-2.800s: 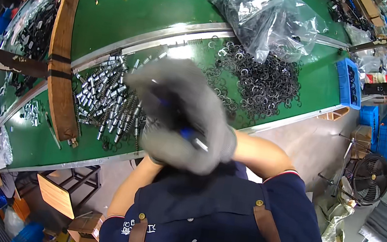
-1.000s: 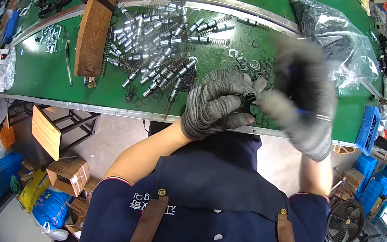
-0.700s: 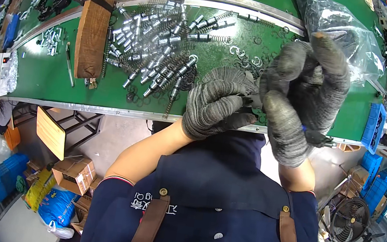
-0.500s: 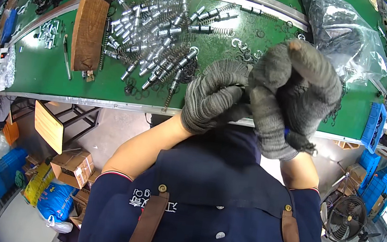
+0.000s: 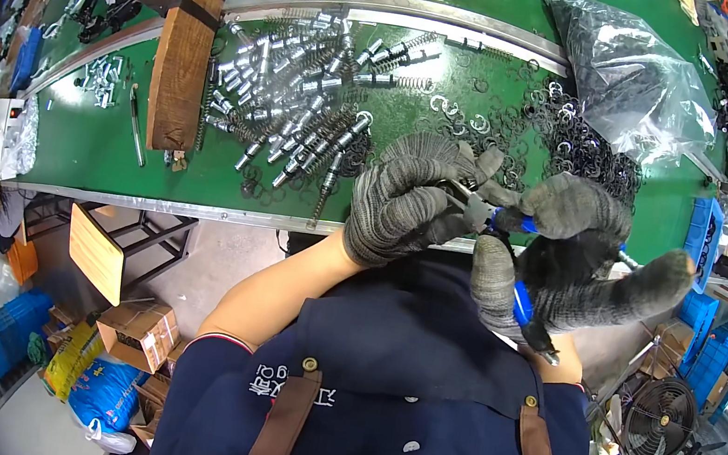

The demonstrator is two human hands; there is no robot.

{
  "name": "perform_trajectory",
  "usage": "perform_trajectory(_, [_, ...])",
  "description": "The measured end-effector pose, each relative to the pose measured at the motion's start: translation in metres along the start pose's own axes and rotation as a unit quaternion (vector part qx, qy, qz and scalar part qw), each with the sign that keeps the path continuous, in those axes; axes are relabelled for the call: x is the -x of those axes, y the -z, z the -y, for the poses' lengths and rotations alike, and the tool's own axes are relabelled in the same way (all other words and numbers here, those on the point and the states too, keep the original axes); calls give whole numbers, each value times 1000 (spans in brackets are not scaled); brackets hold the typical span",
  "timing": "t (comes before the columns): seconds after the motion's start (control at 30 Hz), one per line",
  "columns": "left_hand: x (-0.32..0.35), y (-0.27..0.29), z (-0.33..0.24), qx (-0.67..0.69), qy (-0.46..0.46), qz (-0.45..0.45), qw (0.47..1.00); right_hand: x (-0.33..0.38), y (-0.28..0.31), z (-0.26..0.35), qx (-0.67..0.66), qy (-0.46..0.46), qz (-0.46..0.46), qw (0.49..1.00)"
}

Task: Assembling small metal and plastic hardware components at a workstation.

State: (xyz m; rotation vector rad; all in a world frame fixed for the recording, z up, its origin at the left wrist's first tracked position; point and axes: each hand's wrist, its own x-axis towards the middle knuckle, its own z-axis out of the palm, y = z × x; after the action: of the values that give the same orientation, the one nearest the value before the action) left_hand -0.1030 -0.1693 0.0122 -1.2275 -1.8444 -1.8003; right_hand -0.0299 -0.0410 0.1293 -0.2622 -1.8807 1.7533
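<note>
Both my hands wear grey knit gloves and meet just in front of my chest, over the near edge of the green bench point(image 5: 112, 152). My left hand point(image 5: 410, 201) is closed around a small metal part whose thin end pokes out toward the right. My right hand point(image 5: 566, 258) grips pliers with blue handles point(image 5: 519, 293), their nose meeting that part between the two hands. A heap of silver threaded fittings with springs point(image 5: 296, 114) lies on the bench just beyond my left hand. Dark metal rings point(image 5: 574, 141) are scattered beyond my right hand.
A clear plastic bag of rings point(image 5: 636, 75) sits at the back right. A long wooden block point(image 5: 187, 41) lies across the bench on the left. Blue crates point(image 5: 700, 245) stand at the right end. Below are a floor fan point(image 5: 660, 422), cardboard boxes point(image 5: 137, 330) and a stool point(image 5: 102, 250).
My hands came together from apart; the right hand swung in with the pliers and now holds their nose at the part in my left hand. My view shifted slightly.
</note>
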Motion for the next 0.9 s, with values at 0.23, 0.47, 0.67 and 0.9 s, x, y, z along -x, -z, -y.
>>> perform_trajectory(0.23, [7, 0, -3, 180, 255, 19, 950, 4, 3, -11, 25, 114, 132, 984])
perform_trajectory(0.47, [-9, -4, -4, 206, 222, 17, 953, 0, 10, -27, 80, 179, 152, 969])
perform_trajectory(0.67, [-13, 6, -5, 13, 22, -41, 999, -5, -8, -15, 86, 179, 29, 980])
perform_trajectory(0.9, [-61, 122, -49, 224, 498, -236, 804, -25, 22, -11, -69, 133, -81, 985])
